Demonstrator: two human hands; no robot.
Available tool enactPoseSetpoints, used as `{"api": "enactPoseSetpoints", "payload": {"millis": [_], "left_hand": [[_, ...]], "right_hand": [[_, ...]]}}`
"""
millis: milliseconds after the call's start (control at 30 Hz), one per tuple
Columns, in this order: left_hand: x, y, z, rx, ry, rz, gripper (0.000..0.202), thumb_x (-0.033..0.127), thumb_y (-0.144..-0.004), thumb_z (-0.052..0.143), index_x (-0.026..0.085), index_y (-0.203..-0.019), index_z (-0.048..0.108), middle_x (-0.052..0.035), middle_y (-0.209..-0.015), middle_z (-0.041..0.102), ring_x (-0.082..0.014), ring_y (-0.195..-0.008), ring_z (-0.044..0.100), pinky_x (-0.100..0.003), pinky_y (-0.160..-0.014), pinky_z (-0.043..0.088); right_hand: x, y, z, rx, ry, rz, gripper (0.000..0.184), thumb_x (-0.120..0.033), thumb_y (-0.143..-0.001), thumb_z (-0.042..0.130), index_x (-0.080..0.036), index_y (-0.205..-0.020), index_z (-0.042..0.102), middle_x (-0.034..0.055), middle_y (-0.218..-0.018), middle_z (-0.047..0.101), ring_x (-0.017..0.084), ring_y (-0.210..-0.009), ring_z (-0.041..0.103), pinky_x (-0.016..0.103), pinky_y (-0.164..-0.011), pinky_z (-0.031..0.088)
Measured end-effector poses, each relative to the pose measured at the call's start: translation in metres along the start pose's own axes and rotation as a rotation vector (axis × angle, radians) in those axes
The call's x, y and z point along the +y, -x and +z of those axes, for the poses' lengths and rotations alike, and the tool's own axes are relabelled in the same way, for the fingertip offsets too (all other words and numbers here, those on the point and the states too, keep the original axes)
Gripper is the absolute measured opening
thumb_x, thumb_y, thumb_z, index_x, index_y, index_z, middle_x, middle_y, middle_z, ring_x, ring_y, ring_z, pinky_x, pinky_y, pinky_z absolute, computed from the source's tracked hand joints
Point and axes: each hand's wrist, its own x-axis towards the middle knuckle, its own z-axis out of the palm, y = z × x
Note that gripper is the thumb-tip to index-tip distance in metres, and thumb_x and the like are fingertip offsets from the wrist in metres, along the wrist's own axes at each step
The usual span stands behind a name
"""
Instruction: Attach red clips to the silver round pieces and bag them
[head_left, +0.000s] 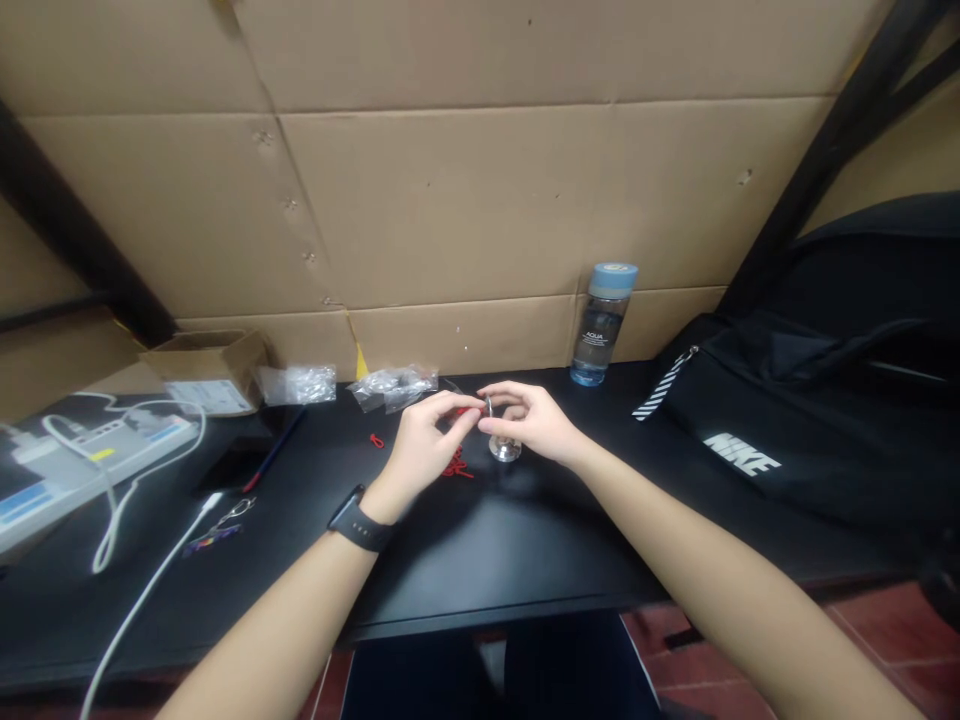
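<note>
Currently, left hand (420, 447) fingers are closed in a pinch on the red cord (457, 466), its tail on the desk (465, 545) beneath. Immediately right, right hand (537, 421) fingers pinch the metal ring (488, 405) at the cord's tip; clear bead (505, 450) below.

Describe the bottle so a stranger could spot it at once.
Start at the black desk against the cardboard wall. At its back edge, just left of the black bag, stands the bottle. It alone is tall, clear, with a blue cap.
</note>
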Motion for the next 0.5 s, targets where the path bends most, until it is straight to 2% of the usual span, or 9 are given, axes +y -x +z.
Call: {"api": "enactPoseSetpoints", "payload": {"millis": [200, 500], "left_hand": [[0.004, 0.0, -0.002, 0.01, -0.104, 0.057, 0.013, 0.027, -0.094, 0.07, 0.024, -0.102, 0.079, -0.003, -0.101, 0.08, -0.0187, -0.088, 0.074, -0.03, -0.083, 0.057], [-0.002, 0.002, 0.001, 0.062, -0.082, -0.015, 0.014, 0.029, -0.094, 0.07, 0.022, -0.104, 0.076, -0.0032, -0.098, 0.08, -0.0185, -0.086, 0.075, -0.03, -0.083, 0.059]], "right_hand": [[0.001, 0.001, 0.003, 0.024, -0.044, -0.001, 0.055, -0.041, -0.074, 0.089, -0.019, -0.12, 0.068, 0.0105, -0.114, 0.075, 0.011, -0.057, 0.069, 0.022, -0.047, 0.052], [0.003, 0.002, 0.013, 0.041, -0.114, 0.025, 0.054, -0.042, -0.075, 0.088, -0.018, -0.119, 0.067, 0.0104, -0.111, 0.075, 0.009, -0.051, 0.065, 0.022, -0.045, 0.051]]}}
